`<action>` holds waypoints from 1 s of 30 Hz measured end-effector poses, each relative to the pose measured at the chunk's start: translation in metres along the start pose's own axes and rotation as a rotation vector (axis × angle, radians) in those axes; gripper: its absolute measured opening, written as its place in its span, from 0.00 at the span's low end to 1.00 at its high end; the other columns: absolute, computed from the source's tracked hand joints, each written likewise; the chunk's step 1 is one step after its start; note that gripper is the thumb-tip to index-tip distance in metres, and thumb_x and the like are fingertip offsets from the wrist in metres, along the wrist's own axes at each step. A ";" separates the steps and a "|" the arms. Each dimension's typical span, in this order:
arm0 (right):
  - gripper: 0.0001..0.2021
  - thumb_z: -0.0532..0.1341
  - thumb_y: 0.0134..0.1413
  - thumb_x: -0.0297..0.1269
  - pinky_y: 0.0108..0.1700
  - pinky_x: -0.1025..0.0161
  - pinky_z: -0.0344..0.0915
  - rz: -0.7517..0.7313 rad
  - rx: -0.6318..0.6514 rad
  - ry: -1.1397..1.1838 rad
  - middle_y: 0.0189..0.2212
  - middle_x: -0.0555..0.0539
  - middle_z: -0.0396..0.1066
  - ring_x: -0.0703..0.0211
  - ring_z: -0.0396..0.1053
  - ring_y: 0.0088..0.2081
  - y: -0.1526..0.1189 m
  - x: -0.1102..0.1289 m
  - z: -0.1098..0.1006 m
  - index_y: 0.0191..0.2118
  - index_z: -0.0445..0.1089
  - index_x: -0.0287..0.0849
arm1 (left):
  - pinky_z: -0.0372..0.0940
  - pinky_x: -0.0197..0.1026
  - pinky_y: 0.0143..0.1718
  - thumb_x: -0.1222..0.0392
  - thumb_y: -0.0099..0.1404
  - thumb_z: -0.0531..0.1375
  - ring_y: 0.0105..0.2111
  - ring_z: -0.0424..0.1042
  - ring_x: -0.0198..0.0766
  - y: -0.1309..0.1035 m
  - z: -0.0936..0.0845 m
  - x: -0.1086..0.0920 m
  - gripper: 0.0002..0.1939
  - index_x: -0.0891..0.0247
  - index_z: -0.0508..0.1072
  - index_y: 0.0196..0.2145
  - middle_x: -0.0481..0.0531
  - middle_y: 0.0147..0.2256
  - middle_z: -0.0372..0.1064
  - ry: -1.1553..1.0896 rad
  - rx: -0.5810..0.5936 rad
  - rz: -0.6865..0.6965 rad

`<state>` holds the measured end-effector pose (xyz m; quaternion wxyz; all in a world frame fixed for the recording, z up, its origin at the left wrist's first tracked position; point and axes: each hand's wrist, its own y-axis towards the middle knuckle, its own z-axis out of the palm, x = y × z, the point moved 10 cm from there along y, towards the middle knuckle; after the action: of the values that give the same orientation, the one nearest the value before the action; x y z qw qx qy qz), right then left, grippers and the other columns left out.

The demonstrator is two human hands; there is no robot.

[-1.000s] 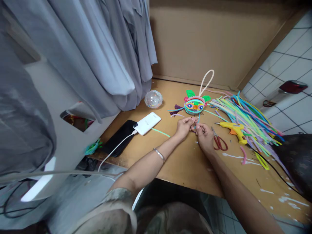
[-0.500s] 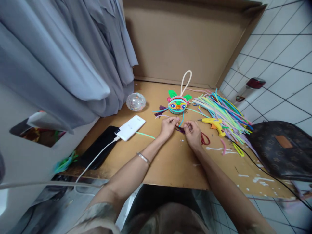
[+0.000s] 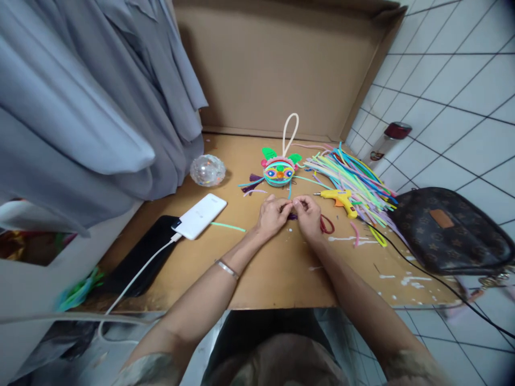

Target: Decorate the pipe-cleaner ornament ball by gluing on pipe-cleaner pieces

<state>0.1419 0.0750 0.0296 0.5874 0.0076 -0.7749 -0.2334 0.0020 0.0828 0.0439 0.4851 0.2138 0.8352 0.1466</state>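
My left hand (image 3: 274, 215) and my right hand (image 3: 308, 215) meet over the middle of the table, fingertips pinched close together. What they pinch is too small to name; a bit of dark purple tassel (image 3: 293, 217) shows between and below them. Just beyond is a colourful animal-face ornament (image 3: 279, 172) with green ears and a cream loop (image 3: 296, 122). Another purple tassel (image 3: 252, 184) lies at its left. Beside my right hand are a dark red cord (image 3: 328, 225) and a yellow glue gun (image 3: 338, 199).
Coloured pipe cleaners (image 3: 354, 177) and a brown bag (image 3: 454, 230) lie right on the table (image 3: 277, 273). Left are a clear faceted ball (image 3: 207, 170), a white power bank (image 3: 201, 215) with a cable and a black case (image 3: 140, 257). A cardboard panel (image 3: 265, 64) stands behind.
My hands have come together, fingertips now meeting where there was a gap. The view has shifted, so the things on the table appear further left.
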 end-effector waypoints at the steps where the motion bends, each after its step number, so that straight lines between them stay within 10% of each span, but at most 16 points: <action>1: 0.13 0.60 0.53 0.49 0.38 0.60 0.68 0.013 -0.008 0.011 0.28 0.49 0.71 0.59 0.68 0.31 0.000 -0.002 0.000 0.30 0.69 0.44 | 0.65 0.43 0.43 0.58 0.68 0.59 0.32 0.70 0.41 0.000 0.000 0.000 0.11 0.59 0.81 0.32 0.52 0.28 0.77 -0.023 -0.005 -0.006; 30: 0.10 0.57 0.56 0.44 0.42 0.58 0.63 -0.033 -0.039 -0.149 0.27 0.51 0.68 0.57 0.64 0.33 -0.003 0.010 -0.003 0.27 0.64 0.46 | 0.55 0.35 0.28 0.56 0.68 0.56 0.23 0.63 0.33 0.002 0.007 0.009 0.11 0.62 0.75 0.33 0.47 0.23 0.69 0.055 -0.017 -0.076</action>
<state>0.1405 0.0686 0.0376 0.5244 -0.0086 -0.8114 -0.2580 0.0044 0.0889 0.0348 0.4688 0.1737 0.8545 0.1412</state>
